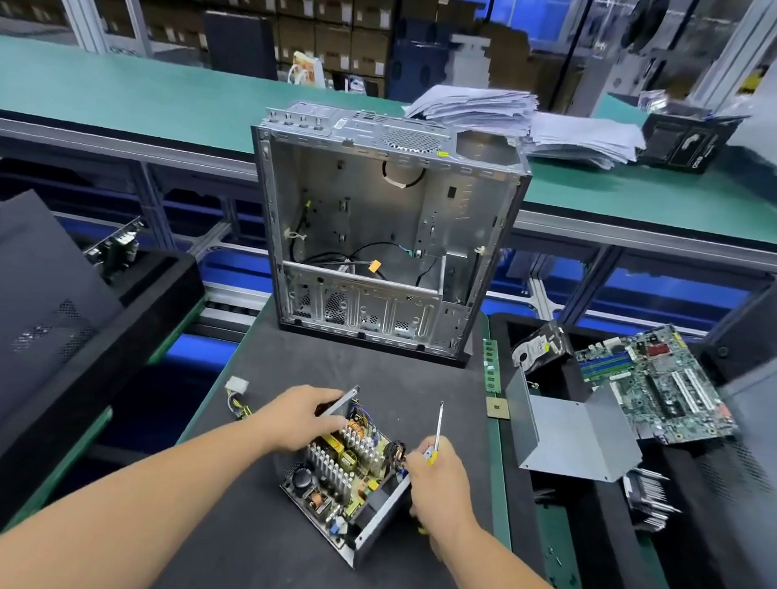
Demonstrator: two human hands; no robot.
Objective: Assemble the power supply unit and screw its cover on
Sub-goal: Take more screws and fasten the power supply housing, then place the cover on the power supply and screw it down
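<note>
The power supply unit [344, 473] lies open on the dark mat, its circuit board, heat sinks and coils showing. My left hand [299, 418] grips its far left wall. My right hand [434, 479] sits at the unit's right edge and holds a screwdriver [437, 427] with a yellow handle, shaft pointing up and away. The grey metal cover [569, 435] of the unit rests apart on the right, in a black tray. A cable with a white connector [237, 385] trails from the unit to the left.
An empty computer case [380, 248] stands upright behind the unit. A motherboard [658, 383], a hard drive [538, 349] and a heat sink [647, 497] lie in the right tray. RAM sticks [491, 366] and a CPU [497, 409] sit by the mat's right edge. Black panels stand at left.
</note>
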